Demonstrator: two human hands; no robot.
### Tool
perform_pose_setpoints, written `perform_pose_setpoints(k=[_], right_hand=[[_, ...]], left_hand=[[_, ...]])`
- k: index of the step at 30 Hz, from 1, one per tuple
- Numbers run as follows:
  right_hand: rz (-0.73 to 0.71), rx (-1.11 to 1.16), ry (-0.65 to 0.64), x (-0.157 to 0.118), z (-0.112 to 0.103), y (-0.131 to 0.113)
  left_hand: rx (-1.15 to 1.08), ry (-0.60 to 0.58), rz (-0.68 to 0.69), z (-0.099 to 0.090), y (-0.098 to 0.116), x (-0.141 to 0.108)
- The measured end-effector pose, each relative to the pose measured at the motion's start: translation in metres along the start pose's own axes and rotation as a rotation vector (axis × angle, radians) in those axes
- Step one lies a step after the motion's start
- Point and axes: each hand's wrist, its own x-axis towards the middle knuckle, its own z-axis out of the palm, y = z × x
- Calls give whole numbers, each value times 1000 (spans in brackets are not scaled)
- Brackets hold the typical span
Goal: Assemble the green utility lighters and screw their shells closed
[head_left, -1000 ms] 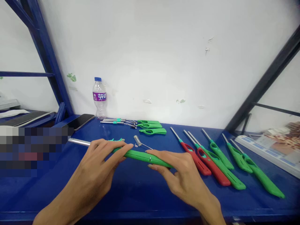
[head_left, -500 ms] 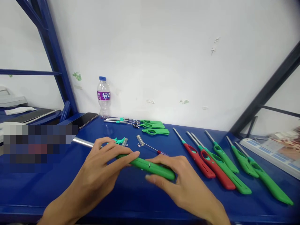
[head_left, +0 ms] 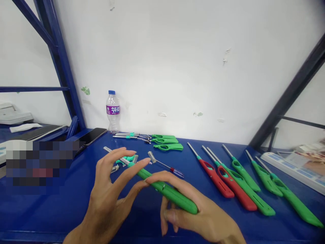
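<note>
A green lighter (head_left: 175,197) with a metal tube at its far end is held slantwise above the blue table. My right hand (head_left: 194,206) is closed round its handle, thumb below and index finger along the top. Beside the lighter's front part is my left hand (head_left: 111,193), its thumb and fingers spread apart, the fingertips near the teal collar. Beyond my hands lie small teal parts (head_left: 129,159), a small clear part (head_left: 151,157) and a screwdriver (head_left: 177,172) with a clear and red handle.
Red lighters (head_left: 215,178) and several green lighters (head_left: 245,174) lie at the right. Green handles (head_left: 169,146) with metal tubes (head_left: 127,135) lie at the back, near a bottle (head_left: 113,112) and a phone (head_left: 93,136). A power strip (head_left: 291,169) stands at the far right.
The lighter has tilted, its handle end lower and nearer, its metal tube swung in behind my left fingers. My left hand has opened and loosened from the lighter. The view has shifted slightly.
</note>
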Motion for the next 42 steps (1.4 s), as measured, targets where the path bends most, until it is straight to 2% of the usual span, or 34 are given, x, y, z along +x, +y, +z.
perform_pose_setpoints(k=[1, 3, 4, 6, 7, 9, 12, 14, 16, 21, 28, 35, 42], right_hand=[[-13, 13, 50, 2, -1, 2], [-43, -43, 211, 7, 0, 4], [-66, -125, 313, 10, 3, 5], [-150, -352, 505, 17, 11, 8], [-201, -455, 562, 21, 17, 10], [-264, -596, 593, 29, 30, 15], [-205, -709, 620, 39, 50, 25], [-185, -744, 678, 44, 60, 32], [-201, -752, 711, 47, 65, 38], [-252, -729, 708, 50, 62, 44], [-301, -739, 694, 49, 58, 44], [-269, -744, 666, 48, 58, 42], [-208, -712, 722, 41, 65, 31]], left_hand=[[-34, 41, -91, 4, 4, -2], [-233, 112, -362, 13, 14, -8], [-393, 81, -508, 17, 18, -10], [-743, -62, -718, 24, 26, -15], [-899, -136, -776, 26, 29, -16], [-1115, -239, -827, 28, 35, -18], [-1176, -290, -892, 26, 41, -20], [-1122, -304, -915, 23, 42, -19], [-1063, -324, -881, 21, 41, -18], [-1022, -381, -809, 19, 38, -12], [-1049, -392, -784, 20, 39, -11], [-1001, -371, -778, 20, 36, -13], [-1005, -400, -792, 16, 35, -8]])
